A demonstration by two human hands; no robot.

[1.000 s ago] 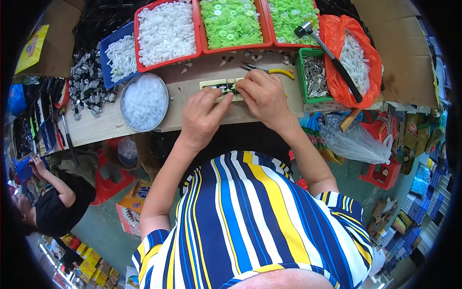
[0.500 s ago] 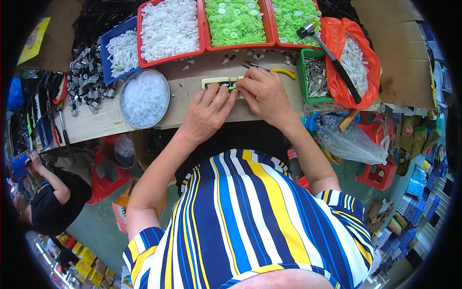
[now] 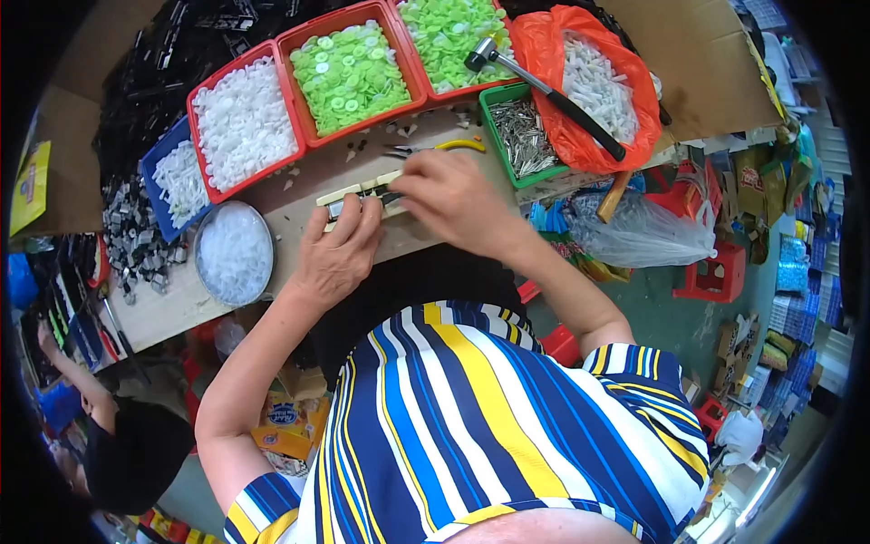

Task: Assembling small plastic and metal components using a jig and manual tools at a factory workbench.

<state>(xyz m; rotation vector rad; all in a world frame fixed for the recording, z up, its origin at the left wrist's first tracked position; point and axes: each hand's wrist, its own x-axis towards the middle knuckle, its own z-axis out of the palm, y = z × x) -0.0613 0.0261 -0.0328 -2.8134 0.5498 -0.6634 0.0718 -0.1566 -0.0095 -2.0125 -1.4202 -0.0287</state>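
Cream frame (image 3: pixel 348 192), now aslant — dark inside

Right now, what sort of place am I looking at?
Likely a small assembly workshop: red trays heaped with white pieces and green pieces, a hammer across an orange bag, and yellow-handled pliers on the workbench by the right hand.

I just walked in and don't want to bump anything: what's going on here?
A person in a striped shirt is handling a narrow cream casing at the bench. The left hand has its fingers on the casing; the right hand is at its right end, its grip partly hidden. Yellow-handled pliers lie just beyond, and a hammer lies across the orange bag.
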